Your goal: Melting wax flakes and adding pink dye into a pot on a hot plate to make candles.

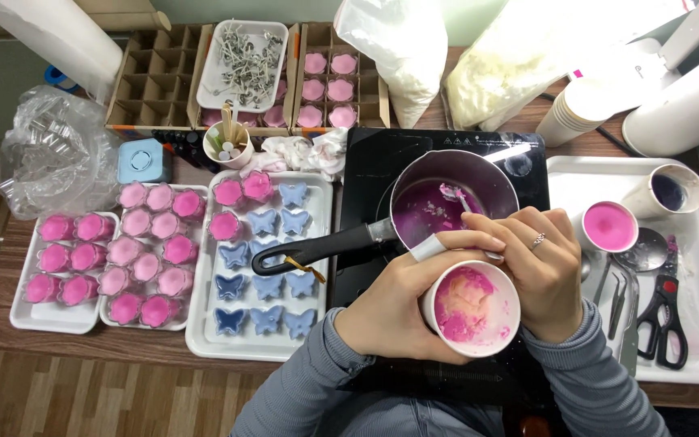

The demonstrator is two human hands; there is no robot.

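Cup [472, 309] in left hand [390, 311] grip

Left hand [390, 311]: palm turned inward, fingers curled in a wrapping grip, index finger stretched across the top toward the right hand; a pale band sits around that index finger. Left forearm: grey sleeve, entering from bottom centre, angled up and right.

Right hand [540, 271]: back of hand facing up, fingers bent and pinched together at the tips, a ring on one finger. Right forearm: grey sleeve, entering from bottom right. Both hands touching, close before the body.
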